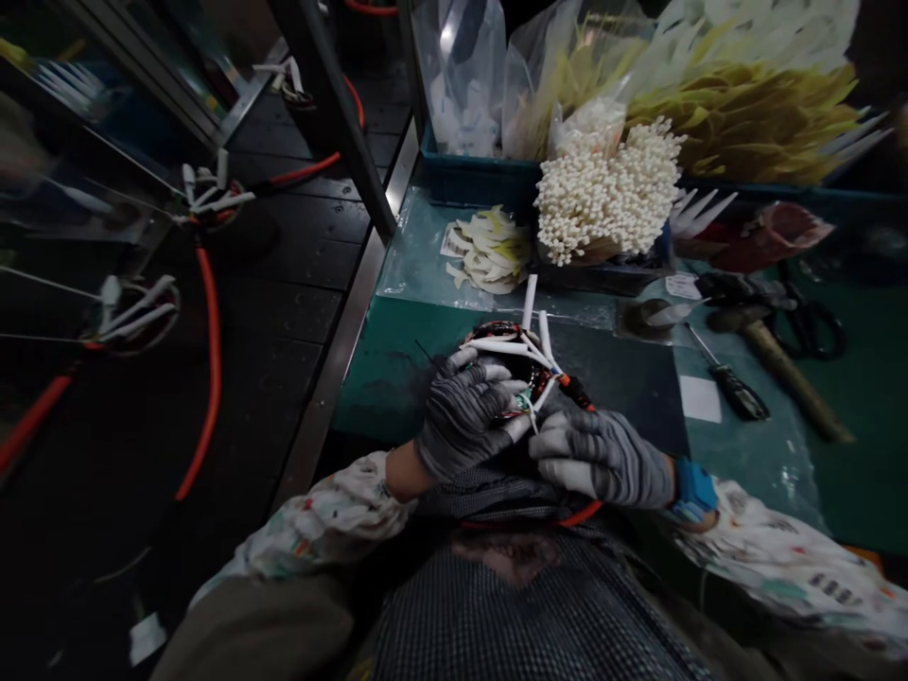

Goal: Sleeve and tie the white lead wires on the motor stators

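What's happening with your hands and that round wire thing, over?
Left hand gripping wire coil ring. Right hand at white tie, pinch unclear. White sleeves stick out from ring; hands partly cover it. Screwdriver off to the right.

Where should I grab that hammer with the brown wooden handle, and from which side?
Likely the lower half of the brown wooden handle, from the near right, closing across it. The handle is long and straight, its end slanting toward the near right; the dark hammer head sits at the far end, and a black-handled screwdriver lies to the left.
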Tool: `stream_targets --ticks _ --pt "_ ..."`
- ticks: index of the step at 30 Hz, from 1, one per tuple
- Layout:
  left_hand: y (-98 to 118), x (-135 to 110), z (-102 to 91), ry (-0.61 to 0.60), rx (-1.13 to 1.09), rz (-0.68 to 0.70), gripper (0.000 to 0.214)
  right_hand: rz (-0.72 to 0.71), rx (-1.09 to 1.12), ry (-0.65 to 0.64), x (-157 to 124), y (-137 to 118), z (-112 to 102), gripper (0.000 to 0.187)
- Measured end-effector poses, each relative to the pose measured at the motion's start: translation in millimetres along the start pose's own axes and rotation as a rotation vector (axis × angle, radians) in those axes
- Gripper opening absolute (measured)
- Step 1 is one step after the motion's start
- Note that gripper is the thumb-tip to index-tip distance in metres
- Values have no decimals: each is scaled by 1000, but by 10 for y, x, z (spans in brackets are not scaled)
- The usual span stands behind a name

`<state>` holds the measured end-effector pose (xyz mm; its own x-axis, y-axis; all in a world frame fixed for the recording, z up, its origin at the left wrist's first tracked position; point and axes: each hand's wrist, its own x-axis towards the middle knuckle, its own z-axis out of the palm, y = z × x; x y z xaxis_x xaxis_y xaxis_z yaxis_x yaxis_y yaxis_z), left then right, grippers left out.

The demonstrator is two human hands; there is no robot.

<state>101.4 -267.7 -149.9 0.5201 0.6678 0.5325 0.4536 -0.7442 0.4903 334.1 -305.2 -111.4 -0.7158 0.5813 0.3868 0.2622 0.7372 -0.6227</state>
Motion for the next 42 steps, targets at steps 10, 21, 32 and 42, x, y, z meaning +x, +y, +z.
stream_targets --ticks 10,21,32,42 --pt "-117 39 -89 -29 9 176 15 444 -286 409 631 261 31 28" --pt "-144 279 -745 -355 457 524 30 486 -67 262 387 563 -27 57" --pt "-258 156 -780 -206 432 424 17 591 238 337 344 642 -158 56" --pt "-378 -50 -114 -72 278 226 34 615 -233 542 194 612 -303 37"
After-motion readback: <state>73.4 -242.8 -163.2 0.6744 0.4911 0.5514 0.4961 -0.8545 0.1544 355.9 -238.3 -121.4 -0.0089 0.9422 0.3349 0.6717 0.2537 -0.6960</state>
